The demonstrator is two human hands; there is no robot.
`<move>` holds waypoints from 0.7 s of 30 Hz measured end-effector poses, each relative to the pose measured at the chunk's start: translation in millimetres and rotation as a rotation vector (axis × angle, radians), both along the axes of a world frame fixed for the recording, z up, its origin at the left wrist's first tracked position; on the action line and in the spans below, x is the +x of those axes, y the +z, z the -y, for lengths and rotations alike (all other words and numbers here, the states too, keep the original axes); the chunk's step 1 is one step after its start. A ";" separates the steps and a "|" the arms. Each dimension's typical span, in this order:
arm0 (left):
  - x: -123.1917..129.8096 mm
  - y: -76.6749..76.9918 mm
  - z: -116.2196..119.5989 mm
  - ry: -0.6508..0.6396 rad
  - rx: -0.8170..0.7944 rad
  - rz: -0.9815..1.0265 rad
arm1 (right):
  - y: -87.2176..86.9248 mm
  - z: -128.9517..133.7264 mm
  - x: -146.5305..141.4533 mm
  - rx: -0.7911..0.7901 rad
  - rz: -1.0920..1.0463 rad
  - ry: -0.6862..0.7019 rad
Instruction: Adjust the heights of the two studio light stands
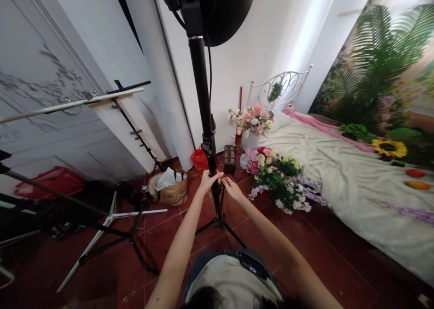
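A black light stand (200, 83) rises upright in front of me, with a large dark round lamp head (230, 10) at its top and spread tripod legs (219, 221) on the floor. My left hand (208, 182) is wrapped round the lower part of the pole, its thumb lying across the front. On the other side, my right hand (232, 188) has its fingers pinched against the stand at the same height. The small part under those fingertips is mostly hidden. Higher up the pole sits a black clamp knob (205, 149), which neither hand touches.
To the right are flower bunches (271, 164) and a bed with a cream cover (339, 173). Beyond the stand lie a red bag (200, 159) and a small wooden chest (229, 159). A woven basket (172, 191) and another stand's white legs (111, 216) are at left.
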State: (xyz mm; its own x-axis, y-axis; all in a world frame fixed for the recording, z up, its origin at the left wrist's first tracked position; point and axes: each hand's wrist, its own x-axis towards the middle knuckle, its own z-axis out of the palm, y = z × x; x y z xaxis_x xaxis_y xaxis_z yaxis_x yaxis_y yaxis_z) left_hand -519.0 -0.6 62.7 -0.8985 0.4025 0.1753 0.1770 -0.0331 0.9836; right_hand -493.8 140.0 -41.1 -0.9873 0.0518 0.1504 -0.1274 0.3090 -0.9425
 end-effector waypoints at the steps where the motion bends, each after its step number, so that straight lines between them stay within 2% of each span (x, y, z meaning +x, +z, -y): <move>1: 5.3 -2.3 -2.9 0.105 0.008 -0.023 | -3.4 -1.1 3.7 0.015 -0.039 0.021; 4: 18.1 -12.6 -14.3 0.411 0.068 -0.070 | -15.8 -3.8 9.9 0.041 -0.099 0.067; 6: 20.8 -19.2 -21.0 0.508 0.083 -0.056 | -25.2 -3.4 9.2 0.047 -0.118 0.063; 10: 14.7 -26.5 -25.7 0.490 0.086 0.016 | -41.4 4.0 1.6 0.022 -0.153 -0.018; 13: 10.6 -28.8 -24.9 0.494 0.101 0.027 | -45.3 11.0 -4.6 0.014 -0.140 -0.129; 16: 11.1 -29.7 -24.5 0.506 0.094 0.029 | -38.9 14.0 -8.5 0.010 -0.094 -0.189; 21: 12.9 -29.3 -24.2 0.473 0.092 -0.009 | -13.3 11.0 -11.5 0.009 0.066 -0.139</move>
State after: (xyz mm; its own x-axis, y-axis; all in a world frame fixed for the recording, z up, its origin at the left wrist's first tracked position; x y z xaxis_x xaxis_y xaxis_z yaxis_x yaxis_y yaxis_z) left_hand -506.1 23.6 33.4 -0.9775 -0.0675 0.1997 0.2023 -0.0335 0.9788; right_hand -505.3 129.0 -54.5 -0.9785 0.1872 0.0867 -0.0210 0.3276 -0.9446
